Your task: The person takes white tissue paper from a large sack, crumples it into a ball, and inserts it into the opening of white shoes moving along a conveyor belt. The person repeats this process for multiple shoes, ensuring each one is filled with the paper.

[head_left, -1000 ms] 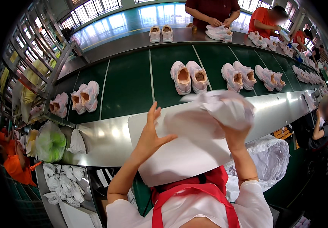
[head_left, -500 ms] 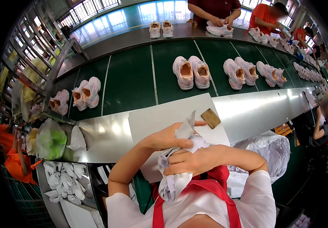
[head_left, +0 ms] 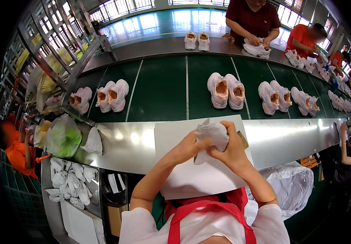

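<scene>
A crumpled sheet of white paper (head_left: 212, 131) is gripped between both hands above a stack of flat white sheets (head_left: 183, 181). My left hand (head_left: 191, 147) closes on its left side, the thumb partly smeared by motion. On the opposite side, my right hand (head_left: 233, 151) wraps its fingers and thumb round the paper. A brownish block (head_left: 242, 140) lies on the stack, partly hidden behind my right hand.
Beyond the metal ledge (head_left: 122, 136), a green conveyor (head_left: 163, 89) carries pairs of pale pink sneakers (head_left: 226, 92). Crumpled white paper wads (head_left: 71, 179) fill a tray at left, beside a plastic bag (head_left: 63, 136). A large clear bag (head_left: 291, 187) stands at right. Co-workers handle shoes across the line.
Both hands have moved away from my chest, out over the white stack, with the paper now bunched more tightly. My right hand has turned upward beside it. The whole view has shifted.
</scene>
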Demonstrator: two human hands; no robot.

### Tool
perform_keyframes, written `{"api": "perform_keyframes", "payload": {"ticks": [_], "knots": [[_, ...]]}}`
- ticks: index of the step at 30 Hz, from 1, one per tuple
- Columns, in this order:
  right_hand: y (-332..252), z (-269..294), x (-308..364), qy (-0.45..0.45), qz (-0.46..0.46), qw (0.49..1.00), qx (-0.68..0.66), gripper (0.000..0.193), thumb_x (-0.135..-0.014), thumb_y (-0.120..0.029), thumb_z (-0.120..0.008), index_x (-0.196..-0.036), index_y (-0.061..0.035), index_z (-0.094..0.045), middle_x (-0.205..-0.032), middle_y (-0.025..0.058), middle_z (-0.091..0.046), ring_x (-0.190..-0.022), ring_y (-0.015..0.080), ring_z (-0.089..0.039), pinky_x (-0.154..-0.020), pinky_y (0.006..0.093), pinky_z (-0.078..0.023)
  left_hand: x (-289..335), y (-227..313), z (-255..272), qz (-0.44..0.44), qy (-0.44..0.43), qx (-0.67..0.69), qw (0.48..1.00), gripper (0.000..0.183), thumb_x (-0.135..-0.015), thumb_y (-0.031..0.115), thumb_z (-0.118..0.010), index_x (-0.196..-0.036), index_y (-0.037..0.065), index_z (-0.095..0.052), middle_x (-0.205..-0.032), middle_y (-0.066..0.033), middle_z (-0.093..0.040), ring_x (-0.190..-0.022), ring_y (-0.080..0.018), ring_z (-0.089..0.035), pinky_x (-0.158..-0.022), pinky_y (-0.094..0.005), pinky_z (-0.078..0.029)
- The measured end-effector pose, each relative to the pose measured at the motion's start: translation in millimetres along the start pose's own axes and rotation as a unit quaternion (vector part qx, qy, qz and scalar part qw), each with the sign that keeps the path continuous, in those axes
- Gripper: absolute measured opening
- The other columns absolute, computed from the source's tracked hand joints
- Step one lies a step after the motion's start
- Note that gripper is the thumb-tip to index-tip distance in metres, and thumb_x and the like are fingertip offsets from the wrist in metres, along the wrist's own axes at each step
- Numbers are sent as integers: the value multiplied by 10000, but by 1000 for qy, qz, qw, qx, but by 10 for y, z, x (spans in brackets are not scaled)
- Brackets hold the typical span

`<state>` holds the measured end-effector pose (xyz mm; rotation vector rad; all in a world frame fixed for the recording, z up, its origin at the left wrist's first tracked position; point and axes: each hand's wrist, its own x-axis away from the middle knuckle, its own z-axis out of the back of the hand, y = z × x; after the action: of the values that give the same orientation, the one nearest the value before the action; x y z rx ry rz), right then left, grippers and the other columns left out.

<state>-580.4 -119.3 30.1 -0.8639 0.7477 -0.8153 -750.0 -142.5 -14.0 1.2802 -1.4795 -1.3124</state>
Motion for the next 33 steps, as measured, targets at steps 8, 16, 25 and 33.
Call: {"api": "perform_keyframes", "payload": {"ticks": [8,16,25,33], "knots": [[44,-176,-31,-4,53,990,129,836,-669,-240,-804,-1305,9,-321,-1225,216,-474,-1068,357,-536,-881,381,-459,-135,74,-52,-98,228,-13,969,417,-845,329,-690,-1061,3,-547,-936,-59,-626,-893,-136,-590,-804,-265,-472],[78,-391,-278,-150,-33,986,-57,653,-735,-161,-630,-1283,24,-327,-1072,198,-558,-978,248,-584,-848,336,-469,-347,84,-43,-168,352,63,919,466,-872,410,-588,-1130,29,-512,-888,-84,-623,-908,-158,-585,-817,-278,-458],[82,-314,-425,-103,-12,994,30,655,-754,-233,-708,-1271,-6,-378,-1069,187,-587,-952,275,-609,-822,350,-482,-438,70,241,-144,249,191,939,267,-887,343,-623,-899,102,-509,-730,-20,-539,-808,-163,-618,-973,-414,-438],[309,-424,-344,32,68,995,71,572,-749,-187,-709,-1213,-13,-422,-943,188,-620,-811,349,-635,-705,384,-510,-726,-52,179,-95,248,275,924,400,-860,400,-649,-680,110,-440,-641,-12,-456,-633,-124,-523,-554,-252,-433]]}}
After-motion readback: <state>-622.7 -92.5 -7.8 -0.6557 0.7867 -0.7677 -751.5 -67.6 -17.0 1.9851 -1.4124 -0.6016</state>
